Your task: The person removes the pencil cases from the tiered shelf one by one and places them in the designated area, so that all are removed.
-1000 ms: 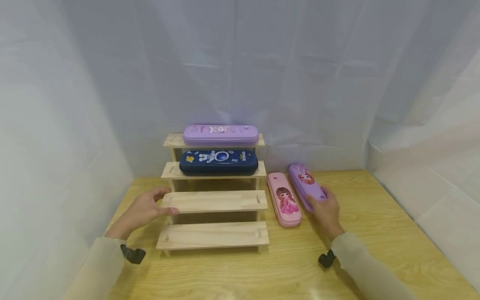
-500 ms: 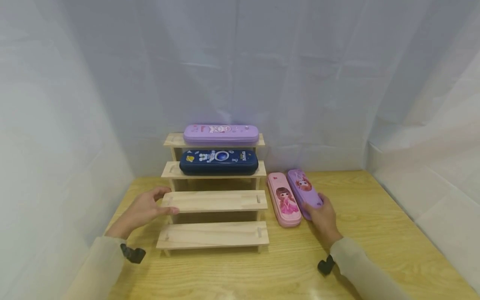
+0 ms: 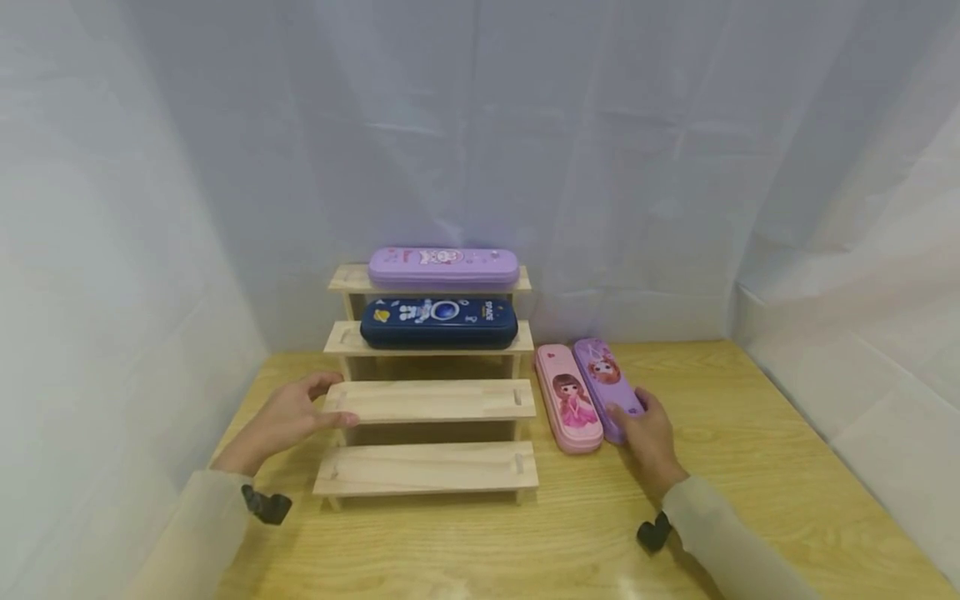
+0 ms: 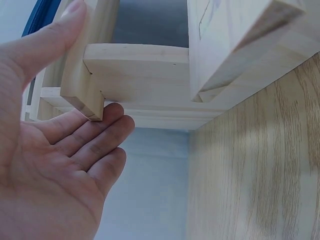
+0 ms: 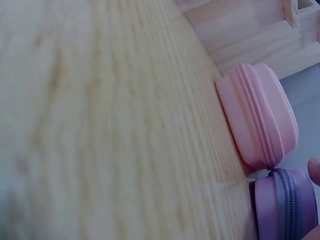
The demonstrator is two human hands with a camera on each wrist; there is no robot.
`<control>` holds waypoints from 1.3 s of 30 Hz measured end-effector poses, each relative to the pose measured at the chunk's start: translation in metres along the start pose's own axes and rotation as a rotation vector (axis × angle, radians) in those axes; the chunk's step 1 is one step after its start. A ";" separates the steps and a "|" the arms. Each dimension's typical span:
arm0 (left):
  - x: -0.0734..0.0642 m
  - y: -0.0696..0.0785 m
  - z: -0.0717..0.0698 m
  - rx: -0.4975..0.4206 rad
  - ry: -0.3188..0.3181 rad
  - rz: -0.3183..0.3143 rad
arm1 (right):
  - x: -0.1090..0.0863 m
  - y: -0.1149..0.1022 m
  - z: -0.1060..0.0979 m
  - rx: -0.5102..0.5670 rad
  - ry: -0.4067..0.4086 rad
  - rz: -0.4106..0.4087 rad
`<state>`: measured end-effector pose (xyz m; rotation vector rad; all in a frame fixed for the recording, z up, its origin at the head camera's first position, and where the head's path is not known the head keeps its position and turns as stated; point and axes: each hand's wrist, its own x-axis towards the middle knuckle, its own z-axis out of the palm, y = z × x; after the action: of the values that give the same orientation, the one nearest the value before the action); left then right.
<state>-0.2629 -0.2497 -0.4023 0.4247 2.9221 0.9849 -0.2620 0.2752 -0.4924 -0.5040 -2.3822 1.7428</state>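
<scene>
A stepped wooden display rack (image 3: 431, 400) stands on the table. My left hand (image 3: 288, 421) grips the left end of its second board from the front, thumb on top. In the left wrist view, the fingers (image 4: 107, 142) reach under that board's end. To the right, my right hand (image 3: 648, 437) holds the near end of a purple pencil case (image 3: 600, 371) with a doll picture, lying on the table. Only a bit of thumb (image 5: 315, 170) shows in the right wrist view. Close along its left side lies a pink zipped pencil case (image 3: 566, 387) with a doll in a pink dress.
On the rack's top board lies another purple pencil case (image 3: 442, 267). A dark blue one with an astronaut (image 3: 438, 325) occupies the board below it. White sheeting (image 3: 600, 167) hangs behind and on both sides of the wood-grain table (image 3: 750, 450).
My right hand has moved the purple pencil case slightly left and nearer, up beside the pink one. The left hand has kept its place on the rack.
</scene>
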 end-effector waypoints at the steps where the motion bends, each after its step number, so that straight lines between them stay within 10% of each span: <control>1: 0.000 0.000 0.000 -0.002 0.001 -0.001 | 0.000 -0.001 -0.001 0.019 -0.003 0.005; 8: 0.000 -0.001 -0.001 -0.009 0.003 -0.004 | 0.000 -0.009 -0.006 0.055 -0.011 -0.026; 18: 0.000 0.000 0.000 0.002 0.003 0.000 | 0.011 -0.056 -0.023 -0.021 0.127 -0.310; 39: 0.001 -0.003 0.001 -0.013 0.007 -0.009 | 0.004 -0.195 -0.017 0.186 -0.164 -0.787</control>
<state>-0.2643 -0.2511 -0.4051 0.4084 2.9200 1.0057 -0.2959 0.2398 -0.3030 0.5540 -2.0361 1.6101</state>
